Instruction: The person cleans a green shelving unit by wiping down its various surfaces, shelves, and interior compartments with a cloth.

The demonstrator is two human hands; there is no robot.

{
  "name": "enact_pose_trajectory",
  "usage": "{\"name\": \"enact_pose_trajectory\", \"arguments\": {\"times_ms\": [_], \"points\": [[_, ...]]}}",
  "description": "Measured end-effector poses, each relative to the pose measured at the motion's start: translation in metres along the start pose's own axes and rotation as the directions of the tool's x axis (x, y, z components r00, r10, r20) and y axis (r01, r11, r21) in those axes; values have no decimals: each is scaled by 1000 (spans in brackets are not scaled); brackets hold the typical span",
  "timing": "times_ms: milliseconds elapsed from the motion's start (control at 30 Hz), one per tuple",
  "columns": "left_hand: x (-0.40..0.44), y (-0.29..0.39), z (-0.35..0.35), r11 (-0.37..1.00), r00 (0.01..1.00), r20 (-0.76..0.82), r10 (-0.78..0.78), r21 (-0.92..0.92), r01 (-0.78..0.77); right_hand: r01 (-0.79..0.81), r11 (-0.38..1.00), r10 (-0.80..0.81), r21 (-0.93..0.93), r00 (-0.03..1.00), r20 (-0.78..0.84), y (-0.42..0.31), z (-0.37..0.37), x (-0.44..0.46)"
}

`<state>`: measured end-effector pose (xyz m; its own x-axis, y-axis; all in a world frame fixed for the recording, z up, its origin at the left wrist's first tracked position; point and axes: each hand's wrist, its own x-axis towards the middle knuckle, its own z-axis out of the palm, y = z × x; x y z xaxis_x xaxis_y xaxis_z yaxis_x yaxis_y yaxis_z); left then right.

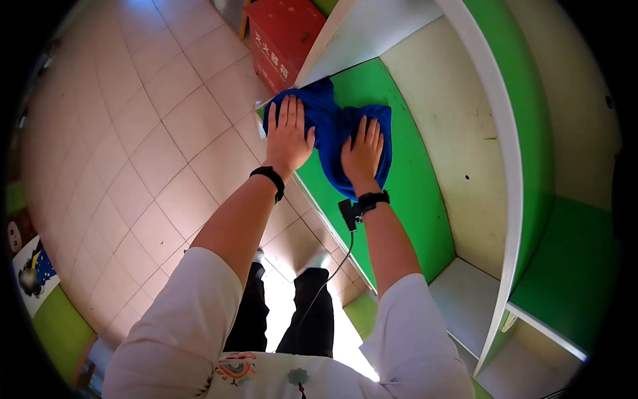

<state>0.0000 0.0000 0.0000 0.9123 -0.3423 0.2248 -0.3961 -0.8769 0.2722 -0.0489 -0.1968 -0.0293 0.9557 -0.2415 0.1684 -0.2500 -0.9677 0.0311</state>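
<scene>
A crumpled blue cloth (332, 126) lies on the green shelf board (412, 193), reaching its far left corner. My left hand (288, 136) presses flat on the cloth near the board's front edge, its fingers stretched out. To its right, my right hand (363, 151) also rests on the cloth, palm down, with the fingers extended. Both wrists wear black bands, and from the right one a small black device (347, 215) hangs with a cable running down towards my body.
A red box (286, 33) with white characters stands on the tiled floor (159, 159) beyond the shelf's left end. White panels (492, 86) and a curved green divider (525, 100) rise on the right. Lower compartments (468, 302) open near my right elbow.
</scene>
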Motion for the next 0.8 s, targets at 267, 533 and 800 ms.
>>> {"name": "enact_pose_trajectory", "arguments": {"times_ms": [267,533,800], "points": [[4,-8,-6,998,996,90,27,-59,-22,-558,806,545,195,830,120,0,20,126],[14,-8,-5,994,991,132,9,-111,6,-54,950,27,307,995,92,-23,18,166],[13,-8,-8,996,989,146,15,-88,-3,80,970,-76,231,997,-25,-21,37,158]]}}
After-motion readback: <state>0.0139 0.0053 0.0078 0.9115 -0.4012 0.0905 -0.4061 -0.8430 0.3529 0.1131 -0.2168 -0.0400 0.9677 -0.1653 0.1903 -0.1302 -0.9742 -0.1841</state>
